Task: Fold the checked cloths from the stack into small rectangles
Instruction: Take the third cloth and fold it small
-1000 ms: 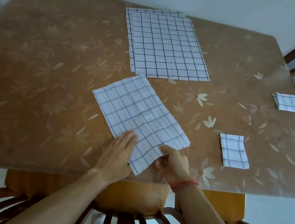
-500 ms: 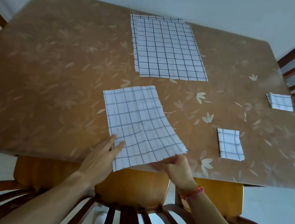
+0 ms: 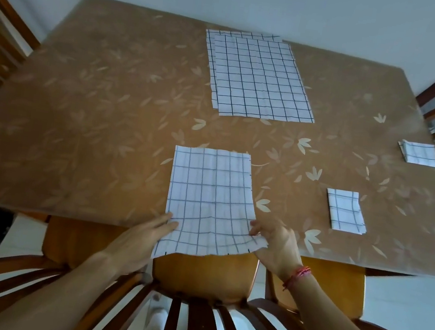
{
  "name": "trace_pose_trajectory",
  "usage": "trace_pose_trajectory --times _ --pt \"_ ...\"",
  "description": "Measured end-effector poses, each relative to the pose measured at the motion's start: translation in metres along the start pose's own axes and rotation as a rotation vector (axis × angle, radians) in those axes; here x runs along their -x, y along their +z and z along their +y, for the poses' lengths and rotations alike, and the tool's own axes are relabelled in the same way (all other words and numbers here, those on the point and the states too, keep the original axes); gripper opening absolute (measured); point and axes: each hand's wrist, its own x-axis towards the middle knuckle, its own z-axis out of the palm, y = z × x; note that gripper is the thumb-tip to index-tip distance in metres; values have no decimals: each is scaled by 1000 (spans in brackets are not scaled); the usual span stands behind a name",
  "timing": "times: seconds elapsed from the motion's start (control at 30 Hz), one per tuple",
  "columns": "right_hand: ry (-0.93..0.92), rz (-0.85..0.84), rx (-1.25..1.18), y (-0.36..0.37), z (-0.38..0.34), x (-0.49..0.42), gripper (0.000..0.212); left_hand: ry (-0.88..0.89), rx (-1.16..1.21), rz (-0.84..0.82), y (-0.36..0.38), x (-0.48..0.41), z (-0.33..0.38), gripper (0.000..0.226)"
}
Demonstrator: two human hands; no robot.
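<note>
Since half a second ago, the cloth (image 3: 210, 197) in work is turning from a slant to lie square with the near edge of the table (image 3: 91, 119), and it is sliding closer to the person. Its near strip is now hanging past that edge, above the chair (image 3: 203, 277).

The right hand (image 3: 275, 245) is pinching the near right corner between thumb and curled fingers, and the corner is lifting and wrinkling there. The left hand (image 3: 141, 241) is lying at the near left corner with its fingers straight and together, touching the cloth's edge. Whether the thumb is gripping from below cannot be told. Holding both near corners this way is probably meant to line the cloth up for a first fold away from the body.

No box, tray or basket is showing, so the table is bearing everything. The stack (image 3: 262, 78) of flat cloths is waiting at the far side, straight ahead. One folded cloth (image 3: 345, 210) is lying to the right, and a small folded pile (image 3: 419, 153) is sitting well apart from it, near the right edge, likely to keep finished pieces away from the working space.
</note>
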Motion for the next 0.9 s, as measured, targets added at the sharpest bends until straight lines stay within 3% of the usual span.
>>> trace_pose_trajectory --times 0.1,0.23,0.3,0.4,0.63,0.77,0.9 --pt "115 -30 -15 1 -11 -2 15 -14 8 9 -1 0 -5 79" --pt "153 -55 -15 -2 -14 -10 23 -16 47 71 -2 -4 -12 53" --pt "163 -41 33 -2 -14 -17 10 -40 92 94 -8 -10 -9 37" --pt "171 30 14 -2 -13 -30 16 -83 146 124 -19 -21 -1 19" --pt "174 94 -161 -4 -17 -67 6 -136 207 263 -34 -49 -5 31" --pt "198 118 -241 -2 -17 -93 4 -179 344 269 -37 -65 -7 19" --pt "257 116 -277 4 -12 -119 3 -254 472 304 -38 -80 -3 36"
